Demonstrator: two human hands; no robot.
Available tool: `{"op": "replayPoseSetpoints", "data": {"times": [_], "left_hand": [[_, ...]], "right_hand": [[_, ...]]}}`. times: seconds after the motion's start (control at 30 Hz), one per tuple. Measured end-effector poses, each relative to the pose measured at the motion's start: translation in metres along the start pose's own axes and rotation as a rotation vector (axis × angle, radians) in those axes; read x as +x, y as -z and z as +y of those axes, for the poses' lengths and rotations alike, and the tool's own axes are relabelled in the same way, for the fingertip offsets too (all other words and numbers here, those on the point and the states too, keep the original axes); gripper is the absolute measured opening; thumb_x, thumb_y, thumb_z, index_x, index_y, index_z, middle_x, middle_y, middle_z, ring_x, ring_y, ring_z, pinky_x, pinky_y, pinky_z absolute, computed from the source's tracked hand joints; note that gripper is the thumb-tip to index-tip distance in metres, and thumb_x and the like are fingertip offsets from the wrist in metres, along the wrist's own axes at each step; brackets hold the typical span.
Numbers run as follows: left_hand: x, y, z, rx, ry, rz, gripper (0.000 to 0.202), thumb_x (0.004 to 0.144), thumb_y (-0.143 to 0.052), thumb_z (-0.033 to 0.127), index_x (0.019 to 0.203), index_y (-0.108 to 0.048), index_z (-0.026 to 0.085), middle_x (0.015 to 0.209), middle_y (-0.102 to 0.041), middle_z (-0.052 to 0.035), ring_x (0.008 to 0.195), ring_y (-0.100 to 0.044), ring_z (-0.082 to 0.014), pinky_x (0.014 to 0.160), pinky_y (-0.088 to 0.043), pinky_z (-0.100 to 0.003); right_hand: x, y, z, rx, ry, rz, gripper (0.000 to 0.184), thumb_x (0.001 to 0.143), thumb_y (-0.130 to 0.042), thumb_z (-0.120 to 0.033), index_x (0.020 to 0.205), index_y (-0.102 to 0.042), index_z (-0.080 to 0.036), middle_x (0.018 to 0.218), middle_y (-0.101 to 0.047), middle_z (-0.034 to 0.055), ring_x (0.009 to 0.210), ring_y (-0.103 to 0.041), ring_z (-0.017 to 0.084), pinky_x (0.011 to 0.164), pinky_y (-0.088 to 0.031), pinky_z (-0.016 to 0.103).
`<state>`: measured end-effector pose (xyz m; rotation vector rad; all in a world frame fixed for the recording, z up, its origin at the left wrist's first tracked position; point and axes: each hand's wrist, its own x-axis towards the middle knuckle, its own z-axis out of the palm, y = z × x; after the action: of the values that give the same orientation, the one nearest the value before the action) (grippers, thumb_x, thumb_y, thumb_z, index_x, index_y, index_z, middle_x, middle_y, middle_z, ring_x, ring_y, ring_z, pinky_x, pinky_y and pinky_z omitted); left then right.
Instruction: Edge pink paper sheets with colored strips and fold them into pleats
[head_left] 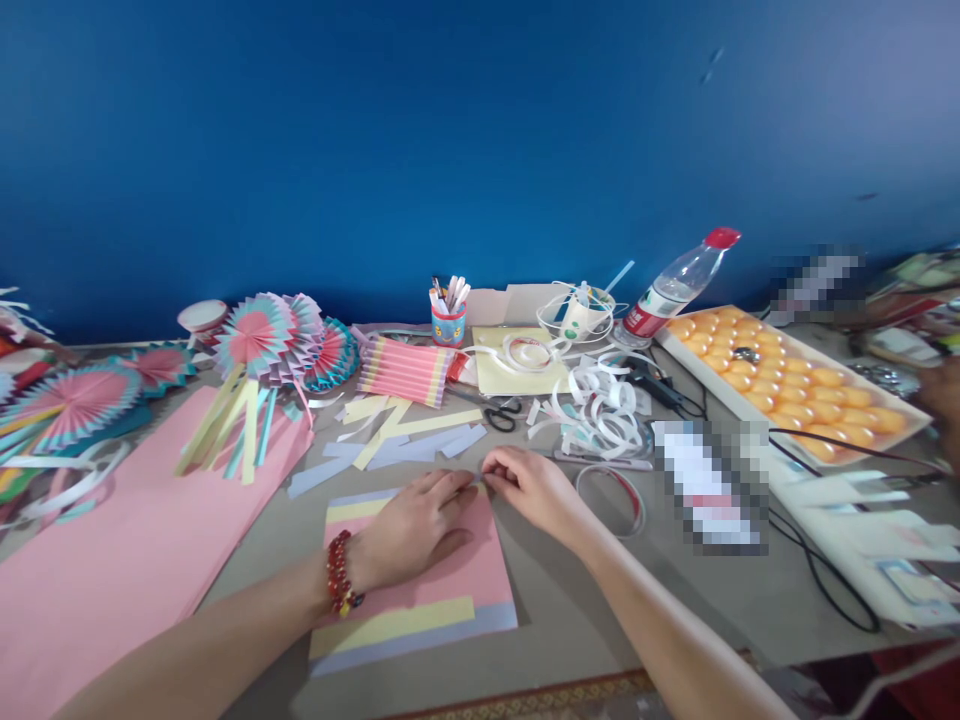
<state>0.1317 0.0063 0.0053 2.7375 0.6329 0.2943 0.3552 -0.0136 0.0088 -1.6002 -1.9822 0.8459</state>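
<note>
beneath left hand (412, 530), pink sheet (484, 562) partly hidden

The pink sheet (454, 580) is smooth, matt paper bearing matt paper strips (405, 622), and the tabletop (570, 610) beneath has a dull, smooth finish. Taking the sheet as clock centre, the bottle (679, 285) at 1 o'clock is clear, glossy plastic with a smooth plastic cap (722, 238); the orange domes (799, 375) at 2 o'clock are smooth and glossy. At 10 to 11 o'clock, the pleated fan (251, 335) is matt, ridged paper; at 9 o'clock, the bracelet (339, 570) has shiny beads.
</note>
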Motion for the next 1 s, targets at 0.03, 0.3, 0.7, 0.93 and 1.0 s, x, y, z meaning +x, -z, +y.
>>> {"op": "replayPoseSetpoints", "data": {"times": [0.03, 0.3, 0.7, 0.93, 1.0], "left_hand": [[0.0001, 0.0002, 0.0001, 0.001, -0.001, -0.002, 0.041, 0.094, -0.055, 0.027, 0.132, -0.048, 0.014, 0.137, -0.049, -0.0132, 0.118, -0.052, -0.0275, 0.103, -0.047, -0.043], [0.0001, 0.0003, -0.0002, 0.006, 0.005, -0.018, 0.042, 0.093, -0.056, 0.028, 0.132, -0.049, 0.013, 0.137, -0.048, -0.0133, 0.117, -0.052, -0.0274, 0.102, -0.047, -0.042], [-0.0002, 0.0006, -0.0004, 0.007, 0.0, 0.002, 0.041, 0.093, -0.056, 0.028, 0.132, -0.049, 0.015, 0.136, -0.049, -0.0133, 0.116, -0.053, -0.0271, 0.101, -0.048, -0.043], [-0.0012, -0.0017, -0.0015, -0.019, 0.008, 0.006, 0.043, 0.093, -0.055, 0.028, 0.134, -0.047, 0.017, 0.137, -0.048, -0.013, 0.12, -0.052, -0.0274, 0.103, -0.047, -0.043], [-0.0024, -0.0026, -0.0023, -0.052, 0.014, 0.03, 0.047, 0.094, -0.053, 0.026, 0.139, -0.041, 0.017, 0.139, -0.048, -0.0133, 0.124, -0.05, -0.0272, 0.104, -0.046, -0.044]], "right_hand": [[0.0001, -0.0002, 0.0, -0.001, -0.002, 0.001, 0.011, 0.082, -0.056, -0.012, 0.086, -0.059, -0.022, 0.08, -0.061, -0.0014, 0.074, -0.057, 0.014, 0.066, -0.039, 0.022], [-0.0005, 0.0011, 0.001, 0.001, 0.008, 0.0, 0.012, 0.083, -0.055, -0.012, 0.086, -0.06, -0.022, 0.08, -0.061, -0.0015, 0.075, -0.057, 0.014, 0.067, -0.039, 0.022], [0.0004, 0.0003, 0.0015, -0.008, 0.007, 0.012, 0.012, 0.081, -0.056, -0.012, 0.085, -0.06, -0.022, 0.079, -0.061, -0.0011, 0.073, -0.057, 0.014, 0.066, -0.04, 0.022], [0.0022, 0.0041, 0.0008, 0.015, 0.014, 0.023, 0.012, 0.083, -0.052, -0.014, 0.084, -0.062, -0.022, 0.083, -0.066, 0.0001, 0.078, -0.061, 0.015, 0.069, -0.041, 0.023], [0.0024, 0.0059, 0.0022, 0.022, 0.013, 0.009, 0.014, 0.084, -0.051, -0.014, 0.086, -0.063, -0.022, 0.082, -0.066, -0.0003, 0.075, -0.061, 0.015, 0.067, -0.041, 0.022]]}}
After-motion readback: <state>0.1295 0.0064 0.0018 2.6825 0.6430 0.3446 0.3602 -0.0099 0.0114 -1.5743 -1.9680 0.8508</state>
